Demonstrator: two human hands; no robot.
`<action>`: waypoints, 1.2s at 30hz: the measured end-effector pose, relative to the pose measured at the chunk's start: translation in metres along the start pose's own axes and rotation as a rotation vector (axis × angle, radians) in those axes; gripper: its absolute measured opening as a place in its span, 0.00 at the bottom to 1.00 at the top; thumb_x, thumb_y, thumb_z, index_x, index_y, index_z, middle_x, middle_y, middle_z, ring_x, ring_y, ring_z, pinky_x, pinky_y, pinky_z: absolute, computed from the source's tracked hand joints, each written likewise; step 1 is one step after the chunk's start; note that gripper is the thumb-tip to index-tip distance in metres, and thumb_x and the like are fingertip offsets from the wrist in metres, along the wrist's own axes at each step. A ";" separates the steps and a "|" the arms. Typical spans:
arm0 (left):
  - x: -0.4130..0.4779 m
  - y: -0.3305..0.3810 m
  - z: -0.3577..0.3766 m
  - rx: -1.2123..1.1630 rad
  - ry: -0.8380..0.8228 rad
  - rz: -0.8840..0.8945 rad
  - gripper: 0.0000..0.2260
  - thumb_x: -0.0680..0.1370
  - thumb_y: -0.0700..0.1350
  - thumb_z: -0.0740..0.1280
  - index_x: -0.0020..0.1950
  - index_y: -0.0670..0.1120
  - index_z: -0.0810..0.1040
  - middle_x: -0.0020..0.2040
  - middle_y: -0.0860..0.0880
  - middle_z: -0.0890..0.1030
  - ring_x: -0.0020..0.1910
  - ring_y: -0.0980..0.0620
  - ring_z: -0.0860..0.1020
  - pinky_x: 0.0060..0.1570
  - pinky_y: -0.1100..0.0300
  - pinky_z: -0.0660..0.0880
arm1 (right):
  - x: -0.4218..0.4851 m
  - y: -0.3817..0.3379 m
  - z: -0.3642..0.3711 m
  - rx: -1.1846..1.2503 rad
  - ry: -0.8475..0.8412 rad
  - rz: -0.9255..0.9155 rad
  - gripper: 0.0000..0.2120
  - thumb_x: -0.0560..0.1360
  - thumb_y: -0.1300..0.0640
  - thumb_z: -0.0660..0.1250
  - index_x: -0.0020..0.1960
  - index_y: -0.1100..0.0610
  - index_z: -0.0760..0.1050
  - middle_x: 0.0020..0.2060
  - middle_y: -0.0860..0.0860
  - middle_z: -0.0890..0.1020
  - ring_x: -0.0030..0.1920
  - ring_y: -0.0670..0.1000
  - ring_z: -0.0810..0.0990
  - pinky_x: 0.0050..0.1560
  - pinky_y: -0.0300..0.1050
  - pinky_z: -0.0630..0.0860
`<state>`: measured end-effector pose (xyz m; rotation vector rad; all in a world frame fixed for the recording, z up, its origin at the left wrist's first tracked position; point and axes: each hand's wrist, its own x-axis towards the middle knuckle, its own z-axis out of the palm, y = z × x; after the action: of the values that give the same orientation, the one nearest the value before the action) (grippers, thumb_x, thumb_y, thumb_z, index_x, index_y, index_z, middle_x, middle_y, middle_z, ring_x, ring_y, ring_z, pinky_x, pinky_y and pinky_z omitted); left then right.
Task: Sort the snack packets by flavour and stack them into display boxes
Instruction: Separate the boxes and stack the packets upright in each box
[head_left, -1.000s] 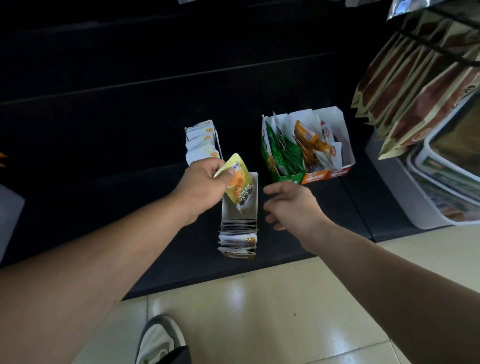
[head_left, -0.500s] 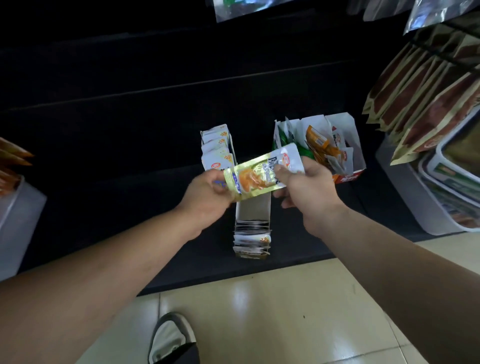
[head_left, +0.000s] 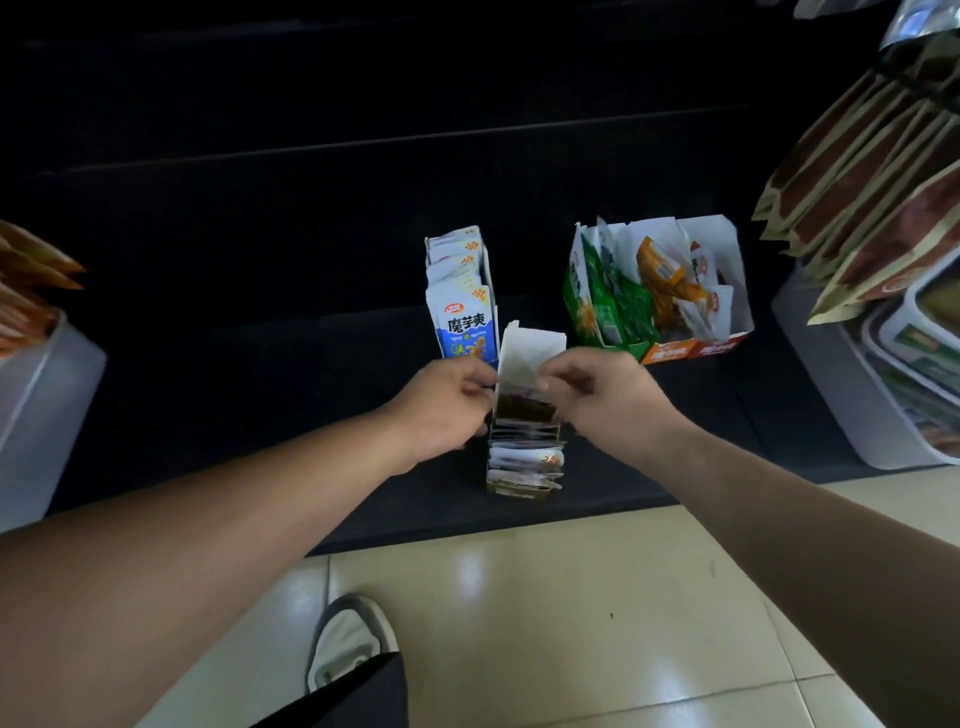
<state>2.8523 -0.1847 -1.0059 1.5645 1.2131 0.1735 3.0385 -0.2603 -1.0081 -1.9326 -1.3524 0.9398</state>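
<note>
Both hands have come down to the narrow display box (head_left: 524, 452), and the yellow packet they held stretched between them no longer shows its face.

A dark strip (head_left: 524, 409) sits at the box's mouth between the fingertips, too dim to identify. The left hand (head_left: 447, 405) and right hand (head_left: 605, 395) curl their fingers in at either side of the box's upright white flap (head_left: 530, 353); whether they pinch a packet or the card, I cannot tell. The box stands at the front of the dark shelf (head_left: 260, 415), packed with packets edge-on. Just behind it to the left, blue-and-white packets (head_left: 462, 317) read "魔芋爽", with "20" in the corner. Further right, a wider box (head_left: 696, 351) holds green and orange packets, its front lettering unreadable.
</note>
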 end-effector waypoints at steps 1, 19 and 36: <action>-0.001 -0.001 0.000 -0.024 -0.006 0.005 0.08 0.84 0.42 0.65 0.57 0.56 0.78 0.49 0.53 0.83 0.47 0.53 0.83 0.39 0.61 0.79 | 0.000 0.000 -0.001 0.030 0.002 0.021 0.04 0.81 0.54 0.71 0.52 0.51 0.84 0.44 0.46 0.86 0.47 0.48 0.85 0.47 0.44 0.80; 0.010 -0.048 0.051 0.329 0.096 0.351 0.33 0.69 0.48 0.81 0.71 0.55 0.72 0.62 0.53 0.81 0.58 0.52 0.81 0.59 0.51 0.79 | -0.015 0.010 0.024 0.645 -0.138 0.698 0.20 0.84 0.35 0.54 0.67 0.42 0.76 0.55 0.53 0.87 0.50 0.57 0.88 0.53 0.60 0.84; 0.069 -0.018 0.035 0.212 0.447 0.221 0.15 0.77 0.48 0.75 0.60 0.50 0.75 0.44 0.52 0.84 0.44 0.50 0.83 0.46 0.50 0.82 | 0.050 0.029 0.026 0.719 0.153 0.611 0.18 0.82 0.38 0.60 0.64 0.47 0.75 0.57 0.48 0.81 0.57 0.56 0.80 0.54 0.58 0.81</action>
<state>2.8968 -0.1570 -1.0660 1.9109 1.4317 0.5789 3.0447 -0.2195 -1.0564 -1.7772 -0.2322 1.2959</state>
